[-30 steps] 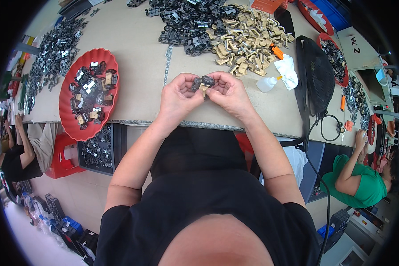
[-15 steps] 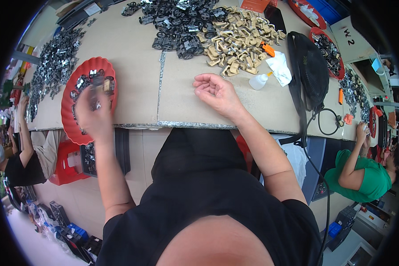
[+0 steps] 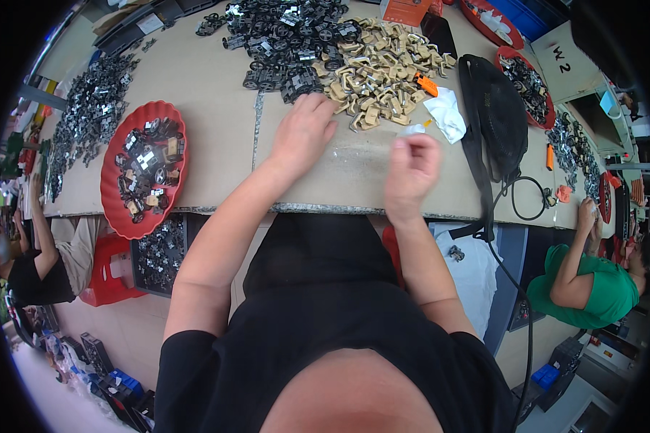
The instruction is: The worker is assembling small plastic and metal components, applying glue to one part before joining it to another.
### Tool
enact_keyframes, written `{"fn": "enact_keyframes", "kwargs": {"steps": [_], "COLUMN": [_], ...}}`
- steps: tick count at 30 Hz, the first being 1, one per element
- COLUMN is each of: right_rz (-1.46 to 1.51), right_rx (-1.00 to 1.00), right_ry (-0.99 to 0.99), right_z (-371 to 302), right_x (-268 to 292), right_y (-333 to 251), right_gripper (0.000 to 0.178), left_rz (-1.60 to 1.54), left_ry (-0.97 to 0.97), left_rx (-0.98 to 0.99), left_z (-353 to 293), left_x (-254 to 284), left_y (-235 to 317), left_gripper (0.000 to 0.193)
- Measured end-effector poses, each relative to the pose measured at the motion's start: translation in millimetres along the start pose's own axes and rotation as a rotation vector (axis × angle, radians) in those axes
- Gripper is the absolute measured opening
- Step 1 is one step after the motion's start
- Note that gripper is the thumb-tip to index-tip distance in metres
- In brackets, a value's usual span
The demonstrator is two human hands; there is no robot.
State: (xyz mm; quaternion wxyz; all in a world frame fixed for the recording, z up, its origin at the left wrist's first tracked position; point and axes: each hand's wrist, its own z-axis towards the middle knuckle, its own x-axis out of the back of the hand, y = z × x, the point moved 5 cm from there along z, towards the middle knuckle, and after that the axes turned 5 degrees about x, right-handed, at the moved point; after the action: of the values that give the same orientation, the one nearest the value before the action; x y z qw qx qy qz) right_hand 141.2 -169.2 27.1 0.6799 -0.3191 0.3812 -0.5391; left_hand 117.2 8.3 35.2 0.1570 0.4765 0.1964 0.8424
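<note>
My left hand point(image 3: 303, 137) is at the near edge of a heap of black wheeled toy-car chassis point(image 3: 285, 32), its back upward, with thumb and fingers apart and the fingertips partly hidden. To its right, my right hand point(image 3: 414, 173) is raised over the table's near side, fingers curled in and slightly blurred; whatever they hold, if anything, cannot be made out. Tan plastic parts point(image 3: 379, 68) lie heaped beyond the hands. Behind my right fingertips is a small white bottle point(image 3: 414, 130), partly covered. A red scalloped bowl point(image 3: 110, 206) on the left contains black-and-tan wheeled pieces.
Small dark parts point(image 3: 90, 105) spread across the table's left side. An orange tool point(image 3: 426, 84), white tissue point(image 3: 446, 115) and black bag point(image 3: 498, 119) with a trailing cord lie right. A grey bin point(image 3: 159, 256) stands below the table edge. People work at both sides.
My left hand has left the red bowl and moved right to the black chassis heap. The right hand has moved right and nearer to me, its fingers now more curled.
</note>
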Motion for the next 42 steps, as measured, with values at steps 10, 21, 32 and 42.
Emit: {"fn": "enact_keyframes", "kwargs": {"steps": [10,21,32,42], "right_rz": [-0.491,0.264,0.691,0.184], "right_rx": [-0.116,-0.492,-0.601,-0.220], "right_ry": [-0.243,-0.309,-0.145,-0.308], "right_z": [27.1,9.3,2.7,-10.3], "right_x": [44.9,5.7,-17.6,-21.6], "right_y": [41.4,15.6,21.1,12.2], "right_gripper": [0.041,0.034,0.021,0.024], "left_rz": [-0.594,-1.679,-1.350,-1.237], "left_ry": [-0.373,-0.250,-0.269,-0.205], "left_rx": [0.520,0.984,0.712,0.704], "left_z": [-9.6,-50.7,-62.1,-65.0], "left_x": [-9.1,1.4,1.1,-0.9], "left_y": [-17.5,-28.9,-16.1,-19.0], "left_gripper": [0.005,0.029,0.030,0.030]}}
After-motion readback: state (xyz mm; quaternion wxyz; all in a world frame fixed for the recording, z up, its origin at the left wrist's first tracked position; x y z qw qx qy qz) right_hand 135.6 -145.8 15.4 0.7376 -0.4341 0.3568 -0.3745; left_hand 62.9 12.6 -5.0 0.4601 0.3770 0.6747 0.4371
